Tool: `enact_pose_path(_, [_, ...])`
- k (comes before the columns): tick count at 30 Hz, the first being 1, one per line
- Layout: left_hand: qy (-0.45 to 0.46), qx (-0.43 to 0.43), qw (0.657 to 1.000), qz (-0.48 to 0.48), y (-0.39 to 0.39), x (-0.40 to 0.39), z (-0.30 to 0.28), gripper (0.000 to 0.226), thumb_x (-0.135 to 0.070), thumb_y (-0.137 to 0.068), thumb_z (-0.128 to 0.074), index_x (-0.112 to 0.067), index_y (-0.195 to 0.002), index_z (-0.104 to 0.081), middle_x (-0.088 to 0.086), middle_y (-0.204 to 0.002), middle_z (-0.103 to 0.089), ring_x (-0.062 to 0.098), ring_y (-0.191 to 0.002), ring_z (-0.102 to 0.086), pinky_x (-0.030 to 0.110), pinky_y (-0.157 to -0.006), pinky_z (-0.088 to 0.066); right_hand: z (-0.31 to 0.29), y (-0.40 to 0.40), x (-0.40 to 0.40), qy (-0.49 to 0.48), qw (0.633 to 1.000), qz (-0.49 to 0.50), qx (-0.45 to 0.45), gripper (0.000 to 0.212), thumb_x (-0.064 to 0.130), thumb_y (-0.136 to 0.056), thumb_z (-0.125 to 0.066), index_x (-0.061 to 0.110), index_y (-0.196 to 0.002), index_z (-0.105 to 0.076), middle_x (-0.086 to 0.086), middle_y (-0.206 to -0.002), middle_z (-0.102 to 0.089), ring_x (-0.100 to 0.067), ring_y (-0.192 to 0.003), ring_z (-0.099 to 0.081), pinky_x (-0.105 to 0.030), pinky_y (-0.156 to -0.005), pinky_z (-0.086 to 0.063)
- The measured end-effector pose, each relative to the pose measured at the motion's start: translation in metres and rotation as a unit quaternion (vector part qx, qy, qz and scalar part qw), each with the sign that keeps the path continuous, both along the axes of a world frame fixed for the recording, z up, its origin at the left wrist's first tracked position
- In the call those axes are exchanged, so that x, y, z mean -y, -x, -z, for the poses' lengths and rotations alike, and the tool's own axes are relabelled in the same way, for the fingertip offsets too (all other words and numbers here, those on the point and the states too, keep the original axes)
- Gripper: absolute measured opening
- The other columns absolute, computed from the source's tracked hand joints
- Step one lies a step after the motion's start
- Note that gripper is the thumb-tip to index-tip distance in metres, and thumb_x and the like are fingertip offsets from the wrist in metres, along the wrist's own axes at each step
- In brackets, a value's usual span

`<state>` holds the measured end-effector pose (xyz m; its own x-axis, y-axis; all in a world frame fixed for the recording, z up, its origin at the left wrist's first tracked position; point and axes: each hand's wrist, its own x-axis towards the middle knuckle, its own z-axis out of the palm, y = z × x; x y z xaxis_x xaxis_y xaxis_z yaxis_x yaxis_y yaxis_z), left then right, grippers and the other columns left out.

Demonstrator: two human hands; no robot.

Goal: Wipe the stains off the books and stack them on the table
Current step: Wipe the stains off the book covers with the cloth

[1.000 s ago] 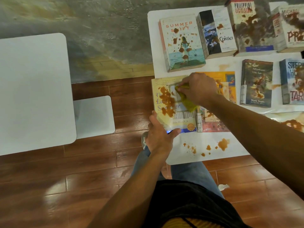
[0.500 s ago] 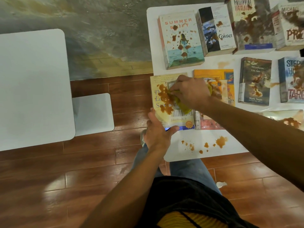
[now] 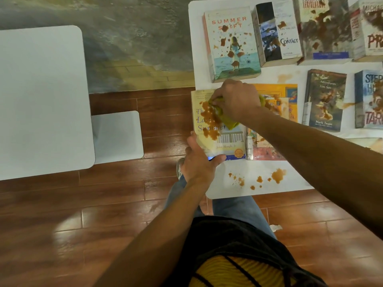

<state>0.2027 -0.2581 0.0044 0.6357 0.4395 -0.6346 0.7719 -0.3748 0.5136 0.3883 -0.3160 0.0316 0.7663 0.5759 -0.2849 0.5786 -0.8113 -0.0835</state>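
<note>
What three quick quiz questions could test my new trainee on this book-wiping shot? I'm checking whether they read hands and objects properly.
1. True or false: the right hand presses a green cloth onto the yellow book.
2. What does the left hand grip?
A. the Summer book
B. the yellow book's near corner
C. the cloth
3. Fill in: brown stains mark the white ___ near the person.

Key: 1 true; 2 B; 3 table.
</note>
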Motion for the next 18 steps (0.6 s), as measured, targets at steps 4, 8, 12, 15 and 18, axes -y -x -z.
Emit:
enact_pose_path(4, [0.01,0.005,1.0,-0.011,0.0,0.0,-0.002,0.094,-0.048,-0.077,-0.083,-0.024,-0.143,-0.02,-0.001,-0.132,-0.054,0.02,-0.116,-0.059,0.042,-0.092,-0.052,-0.002,-0.008,0.0,0.007,0.999,0.03,0.018,0.019,0.037,-0.099,-0.059,0.035,-0.113,-0.072,-0.005,-0.111,-0.062,-0.027,-0.092,-0.063,-0.033,-0.068,-0.041])
enact_pose_path(8, [0.009,0.005,1.0,-0.013,0.0,-0.001,-0.003,0.092,-0.048,-0.076,-0.084,-0.025,-0.14,-0.021,-0.001,-0.13,-0.055,0.022,-0.114,-0.06,0.046,-0.094,-0.053,-0.002,-0.004,0.0,0.007,1.0,-0.001,0.003,0.018,0.037,-0.098,-0.06,0.034,-0.112,-0.072,-0.006,-0.11,-0.062,-0.027,-0.09,-0.062,-0.033,-0.068,-0.043])
enact_pose_path(12, [0.003,0.001,1.0,-0.008,0.001,-0.001,-0.002,0.091,-0.05,-0.077,-0.083,-0.025,-0.14,-0.021,0.0,-0.13,-0.056,0.023,-0.112,-0.061,0.043,-0.091,-0.053,-0.007,-0.016,0.013,-0.002,0.999,0.042,-0.002,0.018,0.039,-0.098,-0.06,0.035,-0.11,-0.073,-0.002,-0.108,-0.068,-0.025,-0.091,-0.063,-0.032,-0.07,-0.044])
enact_pose_path(15, [0.001,-0.002,1.0,-0.006,0.001,-0.001,-0.002,0.093,-0.051,-0.077,-0.082,-0.025,-0.142,-0.021,0.0,-0.132,-0.055,0.024,-0.113,-0.061,0.041,-0.088,-0.051,-0.007,-0.014,0.015,-0.014,0.999,0.034,-0.029,0.018,0.04,-0.097,-0.062,0.036,-0.109,-0.074,-0.002,-0.11,-0.068,-0.025,-0.094,-0.063,-0.032,-0.07,-0.044])
enact_pose_path(18, [-0.002,-0.004,1.0,0.0,0.001,-0.001,-0.002,0.095,-0.052,-0.077,-0.081,-0.023,-0.143,-0.02,0.0,-0.133,-0.054,0.024,-0.114,-0.06,0.039,-0.088,-0.049,-0.01,-0.013,0.021,-0.021,0.996,0.02,-0.086,0.018,0.044,-0.092,-0.066,0.037,-0.106,-0.075,0.002,-0.111,-0.068,-0.022,-0.096,-0.06,-0.031,-0.071,-0.043])
